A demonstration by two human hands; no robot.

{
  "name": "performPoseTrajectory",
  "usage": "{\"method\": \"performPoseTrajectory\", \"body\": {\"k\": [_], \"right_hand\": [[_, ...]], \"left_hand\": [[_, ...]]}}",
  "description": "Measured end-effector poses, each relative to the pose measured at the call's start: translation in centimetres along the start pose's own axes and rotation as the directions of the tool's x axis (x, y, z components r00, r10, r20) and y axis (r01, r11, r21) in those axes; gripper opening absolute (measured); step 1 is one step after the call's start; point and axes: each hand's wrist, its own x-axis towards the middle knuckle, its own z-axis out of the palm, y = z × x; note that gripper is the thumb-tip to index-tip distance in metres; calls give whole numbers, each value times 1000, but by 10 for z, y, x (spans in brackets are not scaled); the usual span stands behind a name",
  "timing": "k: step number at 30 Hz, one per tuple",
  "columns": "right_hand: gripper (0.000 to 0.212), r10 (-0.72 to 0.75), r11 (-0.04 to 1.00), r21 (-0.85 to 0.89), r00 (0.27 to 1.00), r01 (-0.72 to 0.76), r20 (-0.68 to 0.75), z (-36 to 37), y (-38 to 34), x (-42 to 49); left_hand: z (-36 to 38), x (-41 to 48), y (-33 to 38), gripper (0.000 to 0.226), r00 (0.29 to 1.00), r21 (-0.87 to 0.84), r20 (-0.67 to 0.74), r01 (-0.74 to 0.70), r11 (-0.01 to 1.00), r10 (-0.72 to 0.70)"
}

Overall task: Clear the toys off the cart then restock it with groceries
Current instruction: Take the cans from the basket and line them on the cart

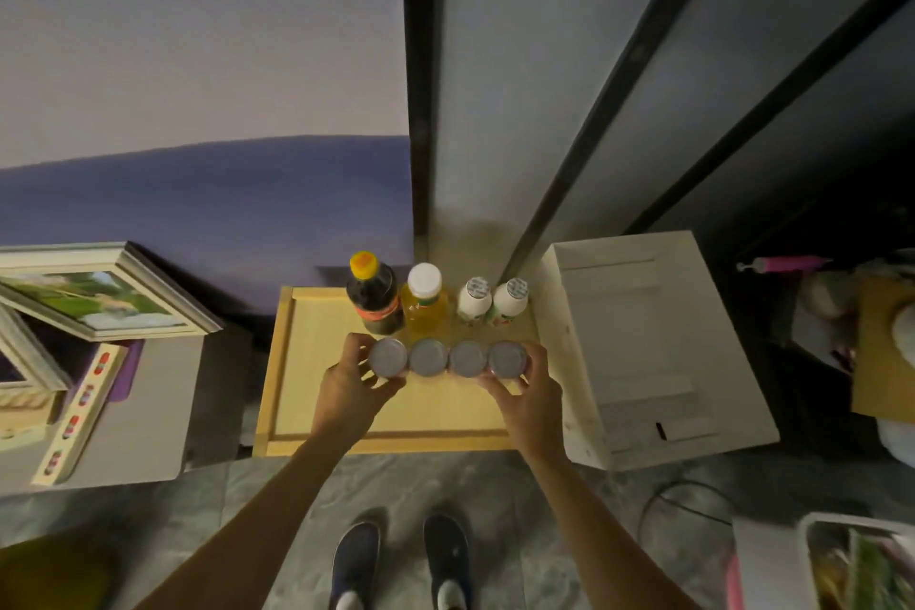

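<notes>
Left hand (346, 386) and right hand (526, 395) grip jar row (448, 358) on cart (312, 376).

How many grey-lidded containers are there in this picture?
4, in one row: leftmost container gripped by the left hand, two middle containers, rightmost container gripped by the right hand. None seems hidden.

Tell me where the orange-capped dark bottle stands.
In the head view, the dark bottle stands at the back of the cart top, leftmost in its row, right beside the yellow bottle.
</notes>
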Motion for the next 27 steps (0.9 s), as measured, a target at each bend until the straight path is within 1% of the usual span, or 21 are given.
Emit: {"method": "performPoseTrajectory", "body": {"k": [4, 9, 11, 13, 15, 17, 19, 21, 23, 25, 27], "right_hand": [[71, 59, 998, 20, 998, -60, 35, 10, 16, 2], [71, 23, 1000, 15, 999, -24, 33, 14, 23, 0], [72, 33, 999, -2, 998, -33, 51, 14, 23, 0], [80, 33, 999, -45, 997, -30, 72, 12, 20, -1], [90, 20, 996, -91, 993, -9, 114, 6, 9, -6], [98, -9, 994, -111, 988, 27, 155, -5, -7, -15], [101, -61, 986, -141, 983, 86, 172, -20, -24, -26], [103, -124, 970, -185, 975, 159, 186, -40, -44, -36], [104, -165, 951, -231, 968, 207, 188, -65, -67, -45], [103, -197, 934, -268, 967, 236, 164, -92, -93, -53], [105, -203, 924, -307, 972, 229, 115, -121, -116, -60]], "left_hand": [[7, -1, -11, 68, 1000, 35, -2, 2, 999, -2], [8, -5, -15, 70, 1000, 76, 10, -3, 997, 2], [6, -5, -13, 72, 1000, 100, 20, -1, 995, -1], [2, -9, -7, 76, 999, 123, 40, -3, 992, -2], [-5, -18, 4, 85, 997, 172, 73, -15, 985, 3], [-14, -30, 21, 96, 996, 225, 84, -26, 974, 7], [-25, -46, 45, 100, 998, 234, 69, -29, 972, 13], [-38, -64, 74, 98, 997, 233, 58, -67, 970, 55], [-53, -81, 108, 91, 989, 227, 50, -146, 963, 138], [-70, -96, 145, 87, 973, 228, 47, -232, 946, 227], [-85, -107, 177, 86, 944, 275, 37, -325, 905, 328]]}}
